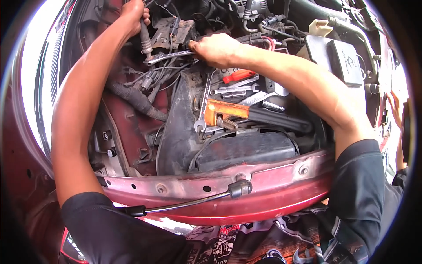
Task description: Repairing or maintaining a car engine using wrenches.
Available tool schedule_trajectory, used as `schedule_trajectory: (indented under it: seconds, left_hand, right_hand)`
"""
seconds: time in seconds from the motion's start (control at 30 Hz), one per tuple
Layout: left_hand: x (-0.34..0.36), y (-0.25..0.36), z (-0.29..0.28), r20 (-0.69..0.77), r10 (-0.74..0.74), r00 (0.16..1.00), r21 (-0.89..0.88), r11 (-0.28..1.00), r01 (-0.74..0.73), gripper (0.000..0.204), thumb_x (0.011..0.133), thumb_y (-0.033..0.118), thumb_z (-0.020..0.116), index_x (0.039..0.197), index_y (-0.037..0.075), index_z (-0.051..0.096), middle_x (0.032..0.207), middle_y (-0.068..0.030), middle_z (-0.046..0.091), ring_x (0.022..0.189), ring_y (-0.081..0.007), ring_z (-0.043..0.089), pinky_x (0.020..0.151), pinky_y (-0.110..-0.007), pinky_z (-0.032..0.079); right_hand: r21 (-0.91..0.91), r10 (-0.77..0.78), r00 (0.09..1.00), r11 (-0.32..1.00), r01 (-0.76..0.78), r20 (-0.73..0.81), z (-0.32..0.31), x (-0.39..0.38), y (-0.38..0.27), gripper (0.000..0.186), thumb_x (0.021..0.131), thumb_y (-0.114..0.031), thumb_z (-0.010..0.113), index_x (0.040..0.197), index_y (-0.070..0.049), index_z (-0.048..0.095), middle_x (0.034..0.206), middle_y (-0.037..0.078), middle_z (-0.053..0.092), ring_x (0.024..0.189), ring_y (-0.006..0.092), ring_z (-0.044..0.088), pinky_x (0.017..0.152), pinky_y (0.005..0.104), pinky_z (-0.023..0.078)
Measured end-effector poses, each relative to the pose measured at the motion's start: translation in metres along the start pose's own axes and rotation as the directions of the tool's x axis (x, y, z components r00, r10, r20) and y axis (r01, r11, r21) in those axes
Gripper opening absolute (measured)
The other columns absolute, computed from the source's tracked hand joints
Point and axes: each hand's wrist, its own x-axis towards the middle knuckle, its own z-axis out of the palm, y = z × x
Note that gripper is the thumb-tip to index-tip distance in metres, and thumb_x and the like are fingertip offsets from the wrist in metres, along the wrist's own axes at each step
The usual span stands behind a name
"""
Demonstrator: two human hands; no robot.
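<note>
My left hand [134, 18] is wrapped round a dark hose [144, 38] in the far left of the engine bay. A ribbed sleeve and metal fitting [147, 53] form the hose's lower end. My right hand [216, 50] grips a silver wrench [172, 56] that lies nearly level. The wrench's far head meets the fitting below my left hand; its exact seat on the fitting is too small to tell. Right behind the wrench is a dirty metal bracket [169, 33]. Thin wires and a connector [147, 81] hang below it.
Under my right forearm lie a combination wrench [205, 99], an orange pipe wrench [226, 109] with a black handle, a red-handled screwdriver [238, 76] and several smaller tools. A black-ended rod [189, 203] spans the red front panel [281, 176]. At right stands a black-lidded box [345, 64].
</note>
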Motion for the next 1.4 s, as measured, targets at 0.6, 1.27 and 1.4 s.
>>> schedule_trajectory:
  seconds: [0.6,1.27,1.4]
  left_hand:
    - [-0.003,-0.004,0.003,-0.023,0.018,1.0,0.004,1.0,-0.018,0.023,0.096,0.034,0.046,0.088,0.013,0.048,0.055,0.0017,0.036,0.042,-0.0105,0.034,0.039,-0.028,0.033]
    - [0.0,-0.002,0.001,-0.026,0.08,0.996,0.048,0.996,-0.079,0.024,0.096,0.034,0.046,0.093,0.011,0.051,0.057,0.0003,0.039,0.044,-0.012,0.037,0.04,-0.03,0.035]
    - [-0.007,-0.002,0.005,0.029,0.058,0.998,-0.002,0.998,-0.057,0.021,0.093,0.032,0.054,0.093,0.012,0.046,0.06,0.0011,0.041,0.045,-0.008,0.036,0.042,-0.025,0.033]
  right_hand:
    - [0.521,0.287,0.939,0.781,-0.343,0.188,-0.039,-0.03,-0.083,0.049,0.097,-0.036,0.04,0.093,0.009,0.059,0.092,0.03,0.063,0.092,0.045,0.062,0.082,0.0508,0.049]
    - [0.714,0.372,0.867,0.5,-0.489,0.333,-0.056,-0.014,-0.126,0.036,0.088,-0.022,0.046,0.097,0.012,0.057,0.1,0.032,0.062,0.101,0.0433,0.06,0.089,0.0486,0.047]
    - [0.779,0.499,0.725,0.145,-0.61,0.475,-0.056,0.017,-0.145,0.027,0.086,-0.018,0.049,0.098,0.004,0.058,0.093,0.023,0.064,0.085,0.0315,0.062,0.072,0.0419,0.047]
